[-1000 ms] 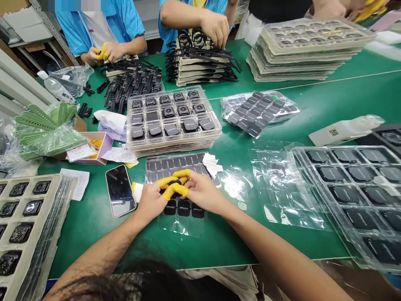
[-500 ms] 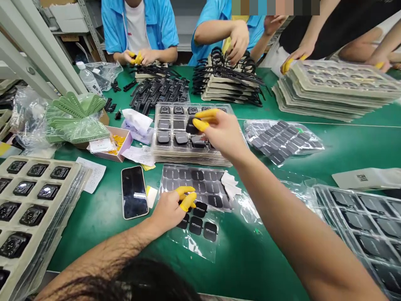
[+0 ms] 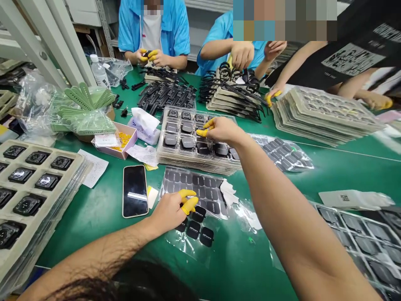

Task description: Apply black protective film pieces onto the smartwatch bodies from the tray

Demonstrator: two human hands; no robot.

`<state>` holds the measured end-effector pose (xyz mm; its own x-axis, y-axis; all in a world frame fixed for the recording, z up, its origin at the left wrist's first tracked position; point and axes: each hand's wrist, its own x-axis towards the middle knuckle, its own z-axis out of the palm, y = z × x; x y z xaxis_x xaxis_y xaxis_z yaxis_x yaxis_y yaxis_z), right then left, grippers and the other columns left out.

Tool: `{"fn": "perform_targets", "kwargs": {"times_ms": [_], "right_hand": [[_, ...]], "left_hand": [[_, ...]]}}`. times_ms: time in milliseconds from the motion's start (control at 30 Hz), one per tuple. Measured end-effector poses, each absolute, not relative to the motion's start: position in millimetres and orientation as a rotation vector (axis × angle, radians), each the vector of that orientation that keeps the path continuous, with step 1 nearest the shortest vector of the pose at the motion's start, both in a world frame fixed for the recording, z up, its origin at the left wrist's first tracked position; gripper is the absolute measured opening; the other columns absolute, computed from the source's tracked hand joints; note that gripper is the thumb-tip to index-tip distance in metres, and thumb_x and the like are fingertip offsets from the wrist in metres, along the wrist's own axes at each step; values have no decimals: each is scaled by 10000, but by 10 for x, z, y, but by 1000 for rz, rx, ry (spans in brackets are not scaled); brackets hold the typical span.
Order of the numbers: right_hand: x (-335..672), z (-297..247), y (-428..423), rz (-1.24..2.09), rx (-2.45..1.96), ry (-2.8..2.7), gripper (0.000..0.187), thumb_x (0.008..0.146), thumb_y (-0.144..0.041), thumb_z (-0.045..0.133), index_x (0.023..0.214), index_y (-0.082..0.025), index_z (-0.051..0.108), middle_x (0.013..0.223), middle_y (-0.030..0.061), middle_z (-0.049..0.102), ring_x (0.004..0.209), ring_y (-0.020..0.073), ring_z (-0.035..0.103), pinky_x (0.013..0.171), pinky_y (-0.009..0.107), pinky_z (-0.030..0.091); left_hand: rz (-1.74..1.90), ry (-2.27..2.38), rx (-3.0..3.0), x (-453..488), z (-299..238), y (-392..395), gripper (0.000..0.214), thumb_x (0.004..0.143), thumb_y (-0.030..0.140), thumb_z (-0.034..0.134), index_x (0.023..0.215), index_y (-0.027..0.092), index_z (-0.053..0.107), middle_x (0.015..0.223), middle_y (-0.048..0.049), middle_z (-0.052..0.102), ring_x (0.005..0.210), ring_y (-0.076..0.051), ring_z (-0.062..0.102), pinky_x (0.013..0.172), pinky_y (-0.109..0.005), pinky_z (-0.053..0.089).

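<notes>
Above a stacked clear plastic tray, the right hand spreads yellow-cotted fingertips, seemingly empty; the left hand curls on a clear sheet of black square pads, grip unclear.

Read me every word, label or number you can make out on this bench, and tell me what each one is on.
Nothing here can be read for certain.
Black square pads: short white print, too small to read.
White packet: dark printed mark, too blurred to read.
Black T-shirt on a co-worker: white printed patch, too blurred to read.
Paper note: print too small to read.
</notes>
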<state>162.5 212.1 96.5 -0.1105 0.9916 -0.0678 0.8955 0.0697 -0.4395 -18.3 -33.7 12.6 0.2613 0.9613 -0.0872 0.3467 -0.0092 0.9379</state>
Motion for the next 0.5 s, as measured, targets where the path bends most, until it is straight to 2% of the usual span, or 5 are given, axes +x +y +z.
{"fn": "perform_targets", "kwargs": {"times_ms": [133, 233, 300, 400, 500], "right_hand": [[1633, 1025, 1995, 593, -1721, -1916, 288, 724, -292, 953, 854, -204, 712, 906, 63, 769, 819, 239, 716, 834, 423, 606], [1699, 1009, 1446, 793, -1457, -1663, 303, 761, -371, 910, 933, -225, 707, 979, 65, 772, 785, 231, 743, 795, 437, 633], [1733, 895, 902, 978, -1315, -1547, 364, 723, -452, 941, 952, -252, 741, 930, 59, 773, 806, 255, 760, 802, 459, 648], [1724, 575, 139, 1238, -1281, -1374, 336, 703, -533, 952, 782, -284, 740, 882, 66, 781, 823, 293, 762, 794, 492, 664], [1648, 256, -270, 1424, -1403, -1189, 412, 647, -526, 981, 948, -347, 763, 816, 15, 726, 756, 288, 739, 705, 472, 659]], "left_hand": [[769, 1281, 1577, -184, 132, -332, 300, 1049, 398, 621, 1184, 223, 823, 858, -14, 885, 779, -264, 845, 777, -365, 643], [773, 1323, 1595, -188, 144, -331, 233, 1007, 385, 685, 1104, 246, 845, 826, 4, 875, 739, -259, 831, 751, -352, 633], [785, 1332, 1576, -193, 143, -329, 235, 958, 383, 755, 1138, 259, 839, 848, 7, 883, 756, -266, 832, 753, -355, 635], [790, 1311, 1534, -201, 112, -324, 538, 850, 376, 876, 1362, 255, 765, 954, -10, 901, 848, -286, 849, 796, -362, 653], [740, 1350, 1550, -207, 68, -320, 787, 761, 394, 947, 1489, 248, 687, 962, -22, 893, 879, -296, 851, 812, -370, 659]]}}
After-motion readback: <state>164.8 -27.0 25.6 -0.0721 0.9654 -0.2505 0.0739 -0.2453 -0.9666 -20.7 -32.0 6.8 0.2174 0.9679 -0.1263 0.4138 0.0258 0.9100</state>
